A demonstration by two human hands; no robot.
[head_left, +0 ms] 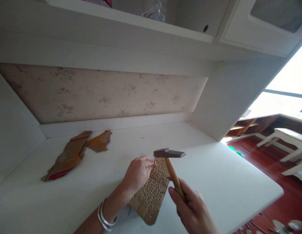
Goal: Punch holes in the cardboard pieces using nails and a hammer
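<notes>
My right hand (pixel 193 208) is wrapped round the wooden handle of a hammer (pixel 171 162), whose metal head hangs just above a brown cardboard piece (pixel 149 195) full of small holes. My left hand (pixel 138 172) pinches a thin nail (pixel 154 160) upright at the cardboard's far edge, right under the hammer head. Silver bangles circle my left wrist. The cardboard lies flat on the white desk (pixel 214 175).
Torn cardboard scraps (pixel 73 152) lie at the desk's back left. A floral back panel (pixel 104 97) and a white shelf overhang the desk. To the right the desk edge drops to a red floor with white furniture (pixel 285 143).
</notes>
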